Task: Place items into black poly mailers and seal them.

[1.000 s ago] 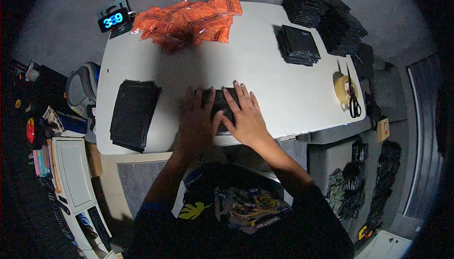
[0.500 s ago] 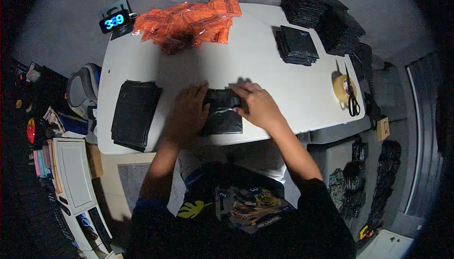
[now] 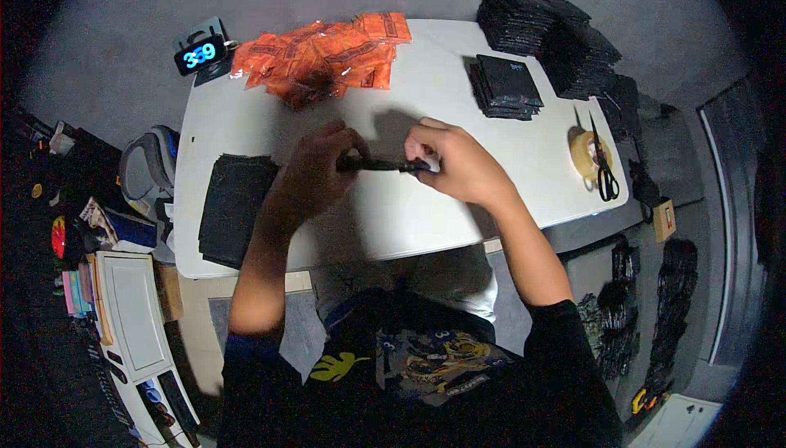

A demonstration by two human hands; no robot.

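Observation:
Between my two hands a black plastic bag [image 3: 381, 165] is held up, its edge toward me so that it looks like a thin dark strip. My left hand [image 3: 315, 168], in shadow, is closed on the left end. The right end is pinched by my right hand [image 3: 460, 162], its fingers curled inward. Both hands are above the white table [image 3: 426, 219]. A flat stack of black plastic bags [image 3: 236, 212] lies beside my left forearm.
Orange clear-wrapped packets [image 3: 332, 54] are heaped along the far edge, beside a lit phone [image 3: 201, 55] on a stand. Small black parcels [image 3: 508, 86] lie at the far right, near taller black stacks [image 3: 577, 59]. Black-handled scissors [image 3: 607, 182] rest over a tape roll [image 3: 581, 162].
The black bag lay flat on the table under my hands; now it is lifted and tilted edge-on. My fingers have curled around its ends. The view has shifted slightly.

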